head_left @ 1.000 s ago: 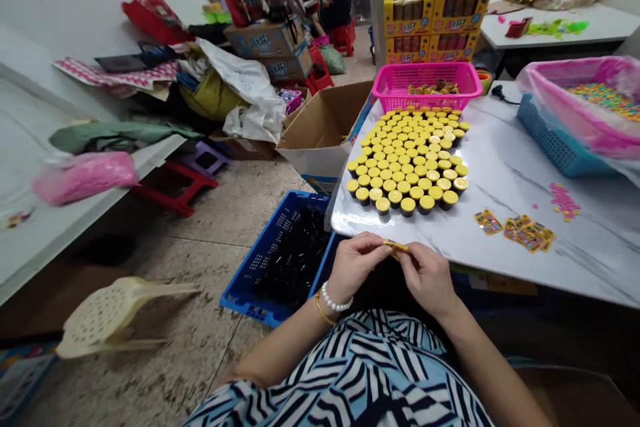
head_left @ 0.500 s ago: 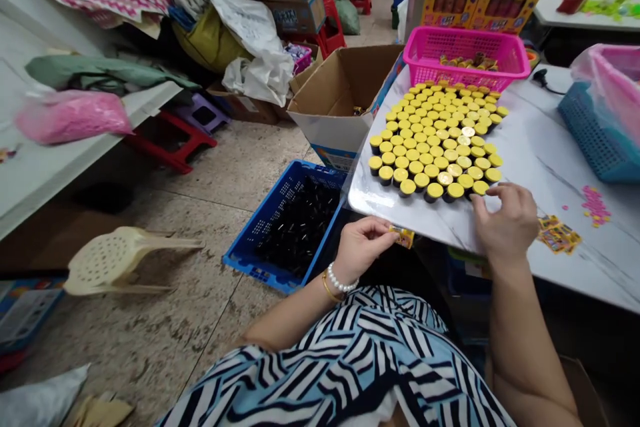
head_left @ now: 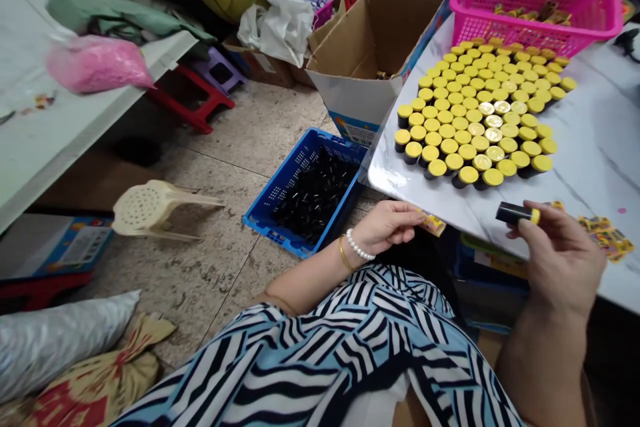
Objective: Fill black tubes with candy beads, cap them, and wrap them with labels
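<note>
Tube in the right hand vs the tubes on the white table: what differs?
Pose: the held tube lies roughly sideways; the table tubes stand upright, yellow ends up.
Support: the held tube is gripped in the right hand; the table tubes rest on the white table.
Visible side: the held tube shows mostly black; the table tubes show mostly yellow.
Shared: black body, yellow end.
</note>
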Motion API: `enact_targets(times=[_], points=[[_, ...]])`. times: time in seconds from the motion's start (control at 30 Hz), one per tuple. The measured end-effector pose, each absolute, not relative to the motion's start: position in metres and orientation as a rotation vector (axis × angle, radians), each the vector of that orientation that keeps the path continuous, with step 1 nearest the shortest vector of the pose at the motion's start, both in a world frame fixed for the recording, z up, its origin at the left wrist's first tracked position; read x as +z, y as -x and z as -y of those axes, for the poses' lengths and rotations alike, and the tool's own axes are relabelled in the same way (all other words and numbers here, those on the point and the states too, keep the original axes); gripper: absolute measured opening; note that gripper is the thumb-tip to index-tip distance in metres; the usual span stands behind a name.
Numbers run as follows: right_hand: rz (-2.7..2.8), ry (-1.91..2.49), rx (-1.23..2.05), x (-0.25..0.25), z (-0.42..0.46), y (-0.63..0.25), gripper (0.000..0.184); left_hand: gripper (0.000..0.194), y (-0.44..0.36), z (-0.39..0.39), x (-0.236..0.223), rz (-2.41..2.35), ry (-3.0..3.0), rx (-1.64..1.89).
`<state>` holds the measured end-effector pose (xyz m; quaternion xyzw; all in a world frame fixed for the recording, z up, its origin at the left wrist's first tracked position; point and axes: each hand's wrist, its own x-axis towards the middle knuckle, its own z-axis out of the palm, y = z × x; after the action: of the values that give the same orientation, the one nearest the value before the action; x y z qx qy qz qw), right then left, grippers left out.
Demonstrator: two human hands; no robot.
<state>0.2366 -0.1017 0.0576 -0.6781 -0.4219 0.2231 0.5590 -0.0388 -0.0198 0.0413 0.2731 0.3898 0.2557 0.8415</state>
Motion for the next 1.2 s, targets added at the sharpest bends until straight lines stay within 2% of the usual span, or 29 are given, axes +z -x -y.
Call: enact_targets(times=[0.1,0.3,0.47,0.63,0.77,0.93,1.03,1.2], points=[[0.799,1.263,0.913,0.060,0.109,-0.218,0.038,0.024,0.031,0.016,0.045,-0.766,-0.482,0.531],[0.820,1.217,1.065,0.056,0.110,-0.176,0.031,0.026,0.019,0.014,0.053,-0.671,-0.448,0.518],[0.868,1.393,0.974,0.061,0.111,-0.171,0.032,0.030,0.014,0.014,0.049,-0.607,-0.443,0.497],[1.062,1.493,0.698,0.065,0.116,-0.167,0.035,0.029,0.007,0.014,0.044,-0.594,-0.434,0.487],[1.151,1.489,0.617,0.063,0.116,-0.163,0.036,0.040,0.004,0.021,0.046,-0.672,-0.502,0.564],[1.096,1.461,0.599,0.058,0.116,-0.168,0.041,0.049,0.013,0.028,0.057,-0.809,-0.785,0.862],[1.125,1.389,0.630,0.056,0.116,-0.171,0.042,0.065,0.020,0.025,0.059,-0.689,-0.861,0.858],[1.422,1.369,0.641,0.057,0.115,-0.174,0.048,0.051,0.021,0.022,0.054,-0.569,-0.850,0.679]])
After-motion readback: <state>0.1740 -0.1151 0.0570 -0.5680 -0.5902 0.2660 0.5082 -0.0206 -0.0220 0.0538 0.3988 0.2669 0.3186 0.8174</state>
